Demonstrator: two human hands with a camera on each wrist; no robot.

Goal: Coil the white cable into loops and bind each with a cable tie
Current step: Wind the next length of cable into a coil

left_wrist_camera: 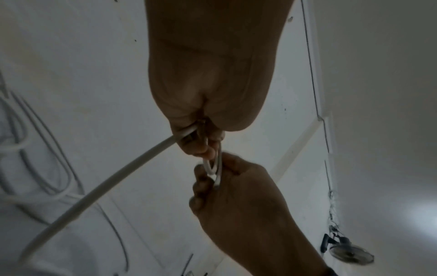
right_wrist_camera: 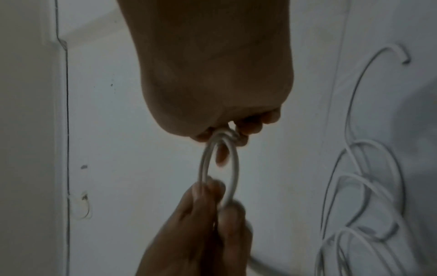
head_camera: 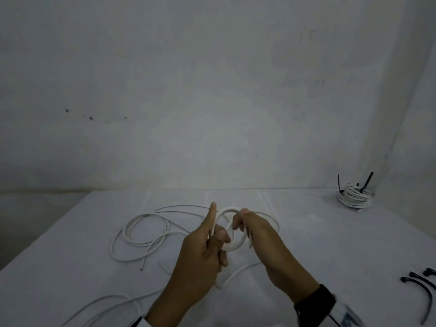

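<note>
A white cable [head_camera: 227, 210] is bent into a small loop above the middle of the white table [head_camera: 318, 244]. My left hand [head_camera: 220, 239] pinches the loop's near left side, its index finger pointing straight up. Fingers of my right hand [head_camera: 238, 224] curl round the loop's right side. In the left wrist view the cable [left_wrist_camera: 118, 177] runs out of my left hand [left_wrist_camera: 205, 147] down to the left, and the right hand [left_wrist_camera: 220, 175] grips the narrow loop. The right wrist view shows the loop [right_wrist_camera: 232, 168] stretched between my right hand [right_wrist_camera: 227, 135] and left hand [right_wrist_camera: 217, 201].
The rest of the cable [head_camera: 132, 232] lies in loose curves on the table to the left and along the near edge. A bound white coil [head_camera: 354, 197] with black ties sticking up sits at the back right. Loose black cable ties [head_camera: 422, 286] lie at the right edge.
</note>
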